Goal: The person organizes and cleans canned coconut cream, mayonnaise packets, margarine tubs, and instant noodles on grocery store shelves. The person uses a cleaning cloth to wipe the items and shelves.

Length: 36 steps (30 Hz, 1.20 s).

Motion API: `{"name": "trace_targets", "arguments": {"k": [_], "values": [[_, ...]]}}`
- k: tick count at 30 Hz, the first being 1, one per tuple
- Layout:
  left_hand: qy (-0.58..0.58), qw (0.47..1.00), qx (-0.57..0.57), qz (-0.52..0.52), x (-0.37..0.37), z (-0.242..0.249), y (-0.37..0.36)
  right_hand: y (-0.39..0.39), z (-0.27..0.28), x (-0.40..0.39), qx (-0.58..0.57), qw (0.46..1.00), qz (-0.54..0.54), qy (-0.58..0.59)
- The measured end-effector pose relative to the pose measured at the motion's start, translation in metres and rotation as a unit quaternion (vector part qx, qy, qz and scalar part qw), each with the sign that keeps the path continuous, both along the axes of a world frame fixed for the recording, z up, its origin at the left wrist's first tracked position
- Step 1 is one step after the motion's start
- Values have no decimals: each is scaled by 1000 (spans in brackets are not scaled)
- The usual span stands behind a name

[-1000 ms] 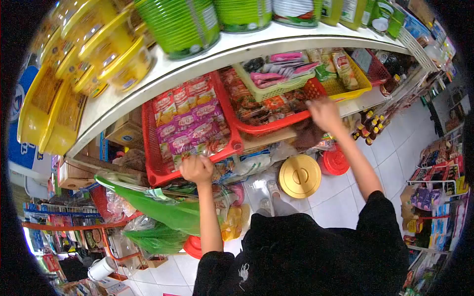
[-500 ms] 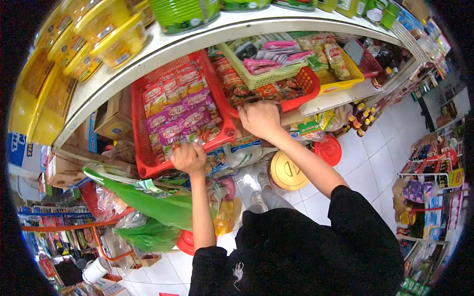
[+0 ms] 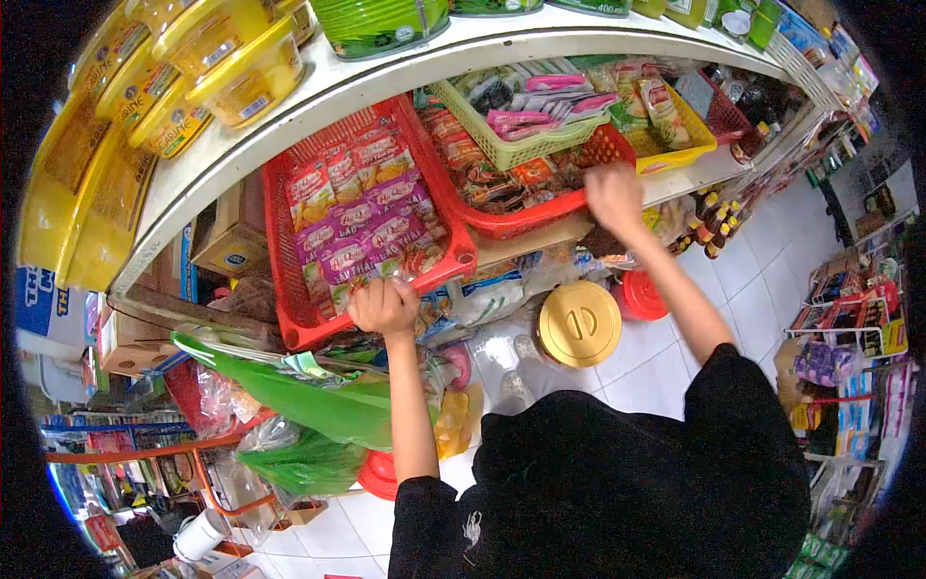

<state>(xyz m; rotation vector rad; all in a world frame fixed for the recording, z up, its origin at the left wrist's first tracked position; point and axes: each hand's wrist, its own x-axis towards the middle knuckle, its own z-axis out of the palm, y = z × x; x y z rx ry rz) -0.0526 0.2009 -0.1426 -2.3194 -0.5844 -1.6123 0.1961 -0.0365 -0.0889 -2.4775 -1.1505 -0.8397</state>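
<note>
My left hand is closed over the front rim of a red plastic basket, which stands tilted at the shelf's edge. Inside it lie purple seasoning packets and red-and-white packets. My right hand, a little blurred, is curled at the front right corner of a second red basket. That basket holds reddish-brown packets. A pale green basket with pink packets rests on top of it. My right fingertips are partly hidden.
A yellow basket sits further right on the shelf. Margarine tubs and green tins line the white shelf above. Below are a gold lid, a red lid and green plastic bags.
My right hand has moved right along the second red basket, from its front left corner to its front right one. My left hand keeps hold of the first basket's rim. The view has shifted slightly.
</note>
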Motion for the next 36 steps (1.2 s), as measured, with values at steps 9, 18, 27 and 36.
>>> {"name": "trace_targets", "arguments": {"k": [9, 18, 27, 36], "values": [[18, 999, -30, 13, 0, 1, -7, 86, -2, -95, 149, 979, 139, -30], [10, 1000, 9, 1, 1, 3, -2, -31, -23, 16, 90, 991, 90, -34], [-5, 1000, 10, 8, 3, 5, -5, 45, -94, -44, 439, 860, -194, 172], [10, 999, 33, 25, -1, -13, 4, -49, -86, -45, 87, 994, -35, 58]]}}
